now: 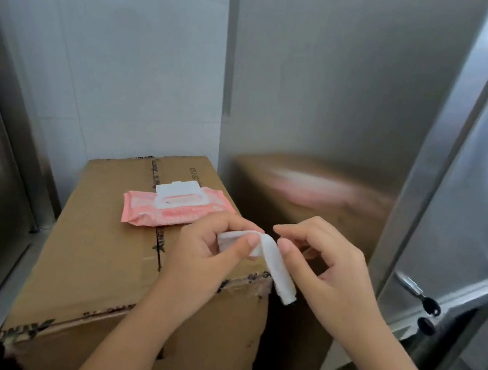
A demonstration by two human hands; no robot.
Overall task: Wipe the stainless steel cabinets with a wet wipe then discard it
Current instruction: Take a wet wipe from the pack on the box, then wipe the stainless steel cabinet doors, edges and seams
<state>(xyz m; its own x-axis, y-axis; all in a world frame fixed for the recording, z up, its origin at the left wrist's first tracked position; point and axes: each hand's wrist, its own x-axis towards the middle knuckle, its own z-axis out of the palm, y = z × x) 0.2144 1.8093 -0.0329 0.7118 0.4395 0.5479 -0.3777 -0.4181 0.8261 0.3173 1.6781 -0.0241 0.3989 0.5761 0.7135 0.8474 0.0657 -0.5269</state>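
My left hand (pixel 203 255) pinches one end of the folded white wet wipe (pixel 281 275) between thumb and fingertips, and the other end droops below them. My right hand (pixel 328 270) has thumb and forefinger narrowed at the wipe's fold; I cannot tell if they grip. Just beyond the left fingers a pink wipes packet (pixel 141 213), flap open, lies on a cardboard box (pixel 95 257). Stainless steel cabinets (pixel 333 86) stand behind and to the right of the fingers

Likely commercial kitchen, stainless steel cabinets (pixel 333 86), white tiled wall (pixel 125 36)
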